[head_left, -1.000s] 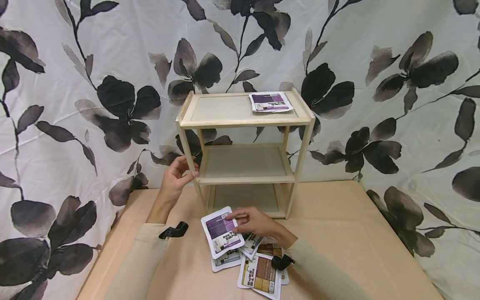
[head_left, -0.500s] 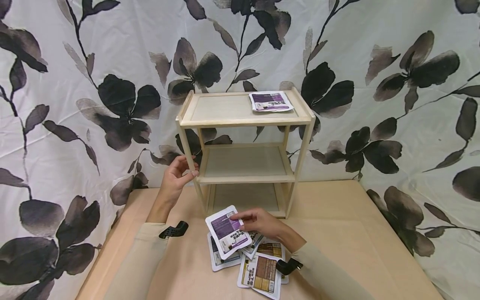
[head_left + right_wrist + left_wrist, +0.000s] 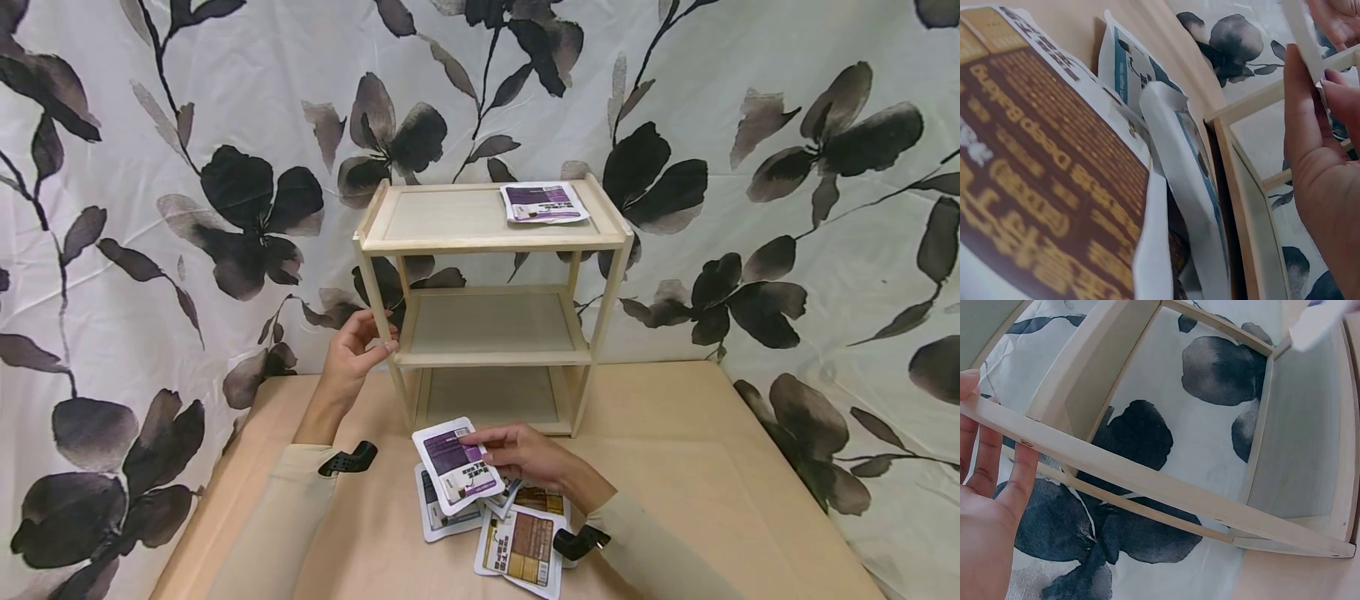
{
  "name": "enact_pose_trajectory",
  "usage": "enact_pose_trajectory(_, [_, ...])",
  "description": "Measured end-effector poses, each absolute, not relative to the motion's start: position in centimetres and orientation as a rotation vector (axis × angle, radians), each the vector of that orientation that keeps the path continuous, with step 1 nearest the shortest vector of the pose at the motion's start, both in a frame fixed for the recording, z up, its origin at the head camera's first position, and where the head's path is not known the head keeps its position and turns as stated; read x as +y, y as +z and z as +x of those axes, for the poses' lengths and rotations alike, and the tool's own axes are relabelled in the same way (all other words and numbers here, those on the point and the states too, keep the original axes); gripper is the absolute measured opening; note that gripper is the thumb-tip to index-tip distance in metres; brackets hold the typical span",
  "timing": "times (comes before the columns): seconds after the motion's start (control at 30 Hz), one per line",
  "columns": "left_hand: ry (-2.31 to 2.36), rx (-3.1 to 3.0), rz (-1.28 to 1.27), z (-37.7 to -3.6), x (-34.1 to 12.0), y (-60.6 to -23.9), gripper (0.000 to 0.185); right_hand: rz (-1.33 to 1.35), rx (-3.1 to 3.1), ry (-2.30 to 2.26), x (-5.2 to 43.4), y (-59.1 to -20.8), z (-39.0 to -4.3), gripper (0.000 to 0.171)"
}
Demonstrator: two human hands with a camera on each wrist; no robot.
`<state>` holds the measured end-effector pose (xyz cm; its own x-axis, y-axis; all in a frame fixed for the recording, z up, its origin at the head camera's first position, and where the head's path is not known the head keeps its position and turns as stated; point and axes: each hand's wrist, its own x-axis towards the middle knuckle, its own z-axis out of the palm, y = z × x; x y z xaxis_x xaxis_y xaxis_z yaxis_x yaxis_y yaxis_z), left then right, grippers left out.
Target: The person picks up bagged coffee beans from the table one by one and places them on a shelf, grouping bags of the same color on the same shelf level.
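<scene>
Plainly, a purple packet [image 3: 452, 463] between right-hand fingers [image 3: 492, 435].

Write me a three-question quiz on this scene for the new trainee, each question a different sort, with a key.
1. Multiple choice: on which level of the wooden rack does the shelved packet lie?
A) bottom
B) middle
C) top

2. True or false: the left hand grips a post of the rack.

3. Fill in the blank: the large block of colour on the held packet, pinched by the right hand, is ____.

Key: 1. C. 2. True. 3. Purple.
</scene>
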<state>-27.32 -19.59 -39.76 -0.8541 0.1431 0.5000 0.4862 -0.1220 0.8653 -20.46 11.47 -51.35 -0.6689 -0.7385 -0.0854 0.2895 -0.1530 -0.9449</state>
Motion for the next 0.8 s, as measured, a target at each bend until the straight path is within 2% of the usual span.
enact_pose_trajectory(0.37, [-2.068, -1.907, -0.714, -27.3, -19.6, -39.7, 0.043, -0.473, 1.386, -1.868, 11.3, -52.3, -19.9, 0.048])
enact_pose_trajectory(0.8, [-2.055, -1.928, -0.714, -27.3, -19.7, -39.8, 0.047, -0.321, 1.499, -1.868, 11.4, -53.1, -19.5, 0.043])
